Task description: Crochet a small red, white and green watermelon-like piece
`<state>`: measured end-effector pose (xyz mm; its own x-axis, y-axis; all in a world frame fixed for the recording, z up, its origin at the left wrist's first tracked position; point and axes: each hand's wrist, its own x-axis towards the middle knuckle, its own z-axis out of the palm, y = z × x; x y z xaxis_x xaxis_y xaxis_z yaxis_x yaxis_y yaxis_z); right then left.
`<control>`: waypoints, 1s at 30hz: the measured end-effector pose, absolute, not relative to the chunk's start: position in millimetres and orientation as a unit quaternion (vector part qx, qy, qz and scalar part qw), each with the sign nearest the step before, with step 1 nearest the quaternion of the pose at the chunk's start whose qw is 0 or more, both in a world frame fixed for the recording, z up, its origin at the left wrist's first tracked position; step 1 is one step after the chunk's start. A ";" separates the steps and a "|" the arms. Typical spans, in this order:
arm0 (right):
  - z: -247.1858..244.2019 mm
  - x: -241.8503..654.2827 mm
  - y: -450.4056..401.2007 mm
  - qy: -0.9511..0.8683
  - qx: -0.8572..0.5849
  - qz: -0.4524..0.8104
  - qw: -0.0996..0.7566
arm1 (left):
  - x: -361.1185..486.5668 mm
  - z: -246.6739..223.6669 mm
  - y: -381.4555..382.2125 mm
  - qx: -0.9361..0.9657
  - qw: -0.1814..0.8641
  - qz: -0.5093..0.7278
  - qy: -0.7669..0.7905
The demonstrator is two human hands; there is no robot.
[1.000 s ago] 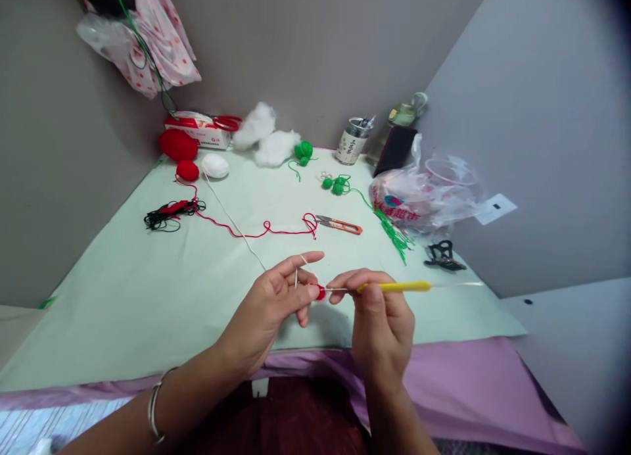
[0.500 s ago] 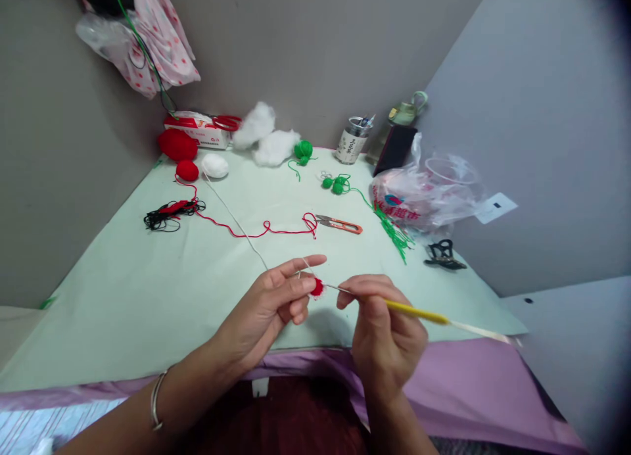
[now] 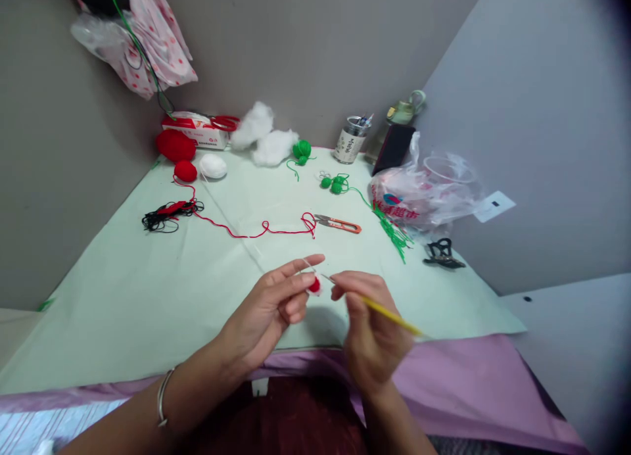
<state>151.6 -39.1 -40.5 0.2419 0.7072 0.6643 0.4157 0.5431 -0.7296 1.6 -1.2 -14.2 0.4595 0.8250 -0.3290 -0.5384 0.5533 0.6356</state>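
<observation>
My left hand pinches a small red crochet piece with a pale edge between thumb and fingers, its index finger stretched out with white yarn over it. That yarn leads back to the white ball. In my right hand is a crochet hook with a yellow handle, held like a pen; its metal tip is close beside the red piece. Whether the tip touches the piece is too small to tell. The handle's far end is blurred.
Orange thread snips lie beyond my hands, by a loose red strand. Red yarn balls, white stuffing, green yarn, a pen cup, a plastic bag and a black hair clip surround the work area.
My right hand has moved slightly left and nearer the red piece, and the hook's handle now slants more steeply downward. My left hand keeps its hold.
</observation>
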 end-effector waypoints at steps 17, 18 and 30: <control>-34.0 156.4 -33.8 -0.510 -0.412 0.342 0.674 | -1.9 -7.5 -6.0 0.347 0.755 0.428 0.356; -33.6 156.5 -35.7 -0.532 -0.423 0.315 0.663 | -1.9 -8.3 -6.6 0.354 0.749 0.430 0.358; -30.3 155.3 -43.1 -0.731 -0.408 0.012 0.547 | -0.6 -11.0 -9.1 0.404 0.687 0.453 0.399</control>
<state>155.3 -43.1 -30.3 -0.0696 0.6094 0.7898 0.5830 0.6673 -0.4634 -0.6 -9.1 -11.0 0.2714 0.9449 -0.1828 -0.2997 0.2635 0.9169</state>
